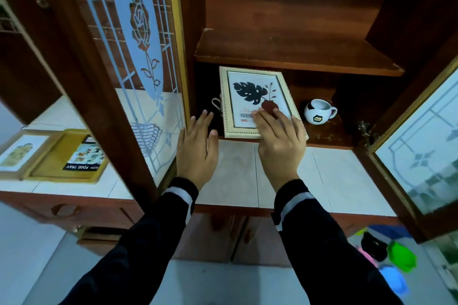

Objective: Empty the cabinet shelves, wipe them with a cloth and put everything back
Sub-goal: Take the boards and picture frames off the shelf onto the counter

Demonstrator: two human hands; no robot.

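Observation:
A white picture frame (250,91) with a leaf print leans at the front of the lower cabinet shelf (329,135). My right hand (280,138) lies flat on its lower right part, fingers straight. My left hand (198,146) hovers open just left of the frame, touching nothing I can see. A white cup (216,104) is half hidden behind the frame's left edge. A white mug with black patches (318,112) stands on the same shelf to the right. The upper shelf (285,54) holds nothing visible.
Both glass cabinet doors stand open: the left door (138,69) close beside my left hand, the right door (426,141) at the far right. On the tiled counter (238,171), a yellow food tray (69,156) and another picture frame (17,153) lie at left. Coloured plastic items (396,257) sit on the floor.

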